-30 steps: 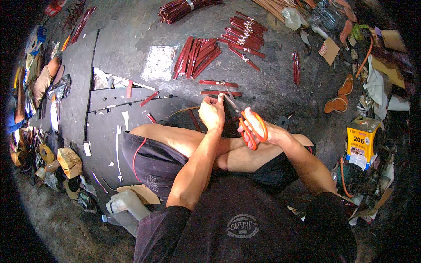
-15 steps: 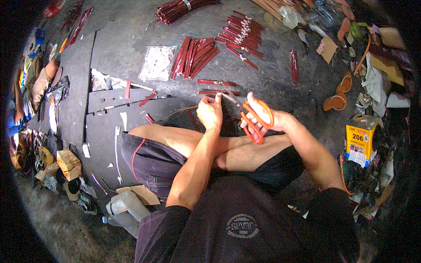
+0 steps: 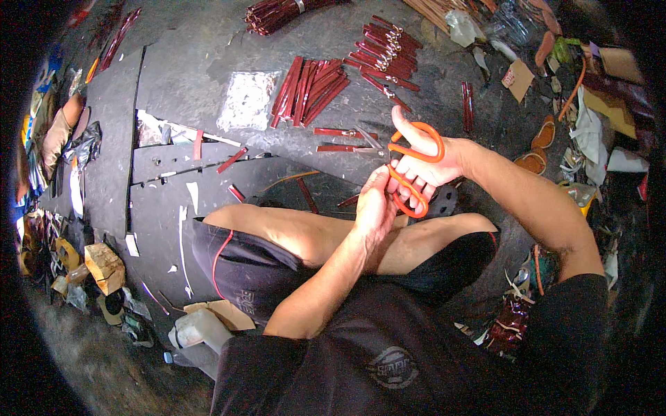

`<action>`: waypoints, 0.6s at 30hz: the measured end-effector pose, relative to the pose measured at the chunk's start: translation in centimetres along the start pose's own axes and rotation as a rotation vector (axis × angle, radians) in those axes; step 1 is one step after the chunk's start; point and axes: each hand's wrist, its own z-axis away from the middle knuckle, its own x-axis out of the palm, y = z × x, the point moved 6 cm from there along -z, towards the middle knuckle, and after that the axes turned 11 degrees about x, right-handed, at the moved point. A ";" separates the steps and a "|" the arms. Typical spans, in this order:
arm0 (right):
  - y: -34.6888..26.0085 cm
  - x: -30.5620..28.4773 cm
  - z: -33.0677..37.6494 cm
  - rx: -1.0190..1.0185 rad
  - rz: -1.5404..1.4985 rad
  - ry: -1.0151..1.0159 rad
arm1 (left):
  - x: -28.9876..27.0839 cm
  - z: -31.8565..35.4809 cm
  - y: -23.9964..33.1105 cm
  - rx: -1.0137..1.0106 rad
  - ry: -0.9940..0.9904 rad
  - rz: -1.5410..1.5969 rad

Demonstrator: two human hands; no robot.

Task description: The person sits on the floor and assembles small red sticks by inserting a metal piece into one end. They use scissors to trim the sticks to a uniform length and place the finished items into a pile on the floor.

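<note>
Orange-handled scissors (image 3: pixel 440 149) are in my right hand (image 3: pixel 451 163), palm turned up, with the thumb at the upper loop and fingers through the lower one. Their blades are spread, pointing left over two short dark red strips (image 3: pixel 338 148) on the dark floor. Close against the lower loop is my left hand (image 3: pixel 374 208), its fingers drawn together; whatever they pinch, if anything, is hidden. Beyond the blades lie a pile of red strips (image 3: pixel 309 90) and a row of red strips with metal rings or clasps (image 3: pixel 392 52).
A clear plastic packet (image 3: pixel 246 100) lies left of the red pile. Farther off is a tied bundle of strips (image 3: pixel 277 15). Scraps, bags and a cardboard piece (image 3: pixel 517 80) litter the right side; a wooden block (image 3: pixel 105 263) and a plastic jug (image 3: pixel 199 329) stand at the left.
My left hand has moved right and down from the red strip to the scissors' handle. The right hand has turned further palm up, and the scissors' loops have spread apart.
</note>
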 end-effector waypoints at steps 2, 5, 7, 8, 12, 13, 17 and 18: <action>-0.5 0.1 0.1 0.048 0.016 0.005 | -0.3 -0.5 -0.1 0.008 0.033 0.021; -1.3 0.0 0.3 0.102 0.013 0.014 | 0.0 -0.5 0.1 -0.006 0.004 0.005; -1.6 -0.1 0.3 0.118 0.025 0.017 | 0.4 -0.7 0.1 -0.004 0.056 0.036; -1.8 -0.1 0.3 0.120 0.044 0.019 | 0.6 -0.7 0.1 -0.003 0.083 0.052; -2.6 -0.1 -0.2 0.143 0.075 0.040 | 0.8 -0.7 0.6 0.006 0.144 0.041; -2.7 0.0 -0.3 0.148 0.063 0.051 | 0.8 -0.6 0.7 0.006 0.156 0.044; -2.5 -0.1 -1.1 0.159 0.047 0.088 | -0.9 -1.0 -0.3 -0.007 0.039 0.049; -2.2 -0.3 -1.5 0.154 0.051 0.096 | -1.0 -1.1 -0.1 0.013 0.056 0.023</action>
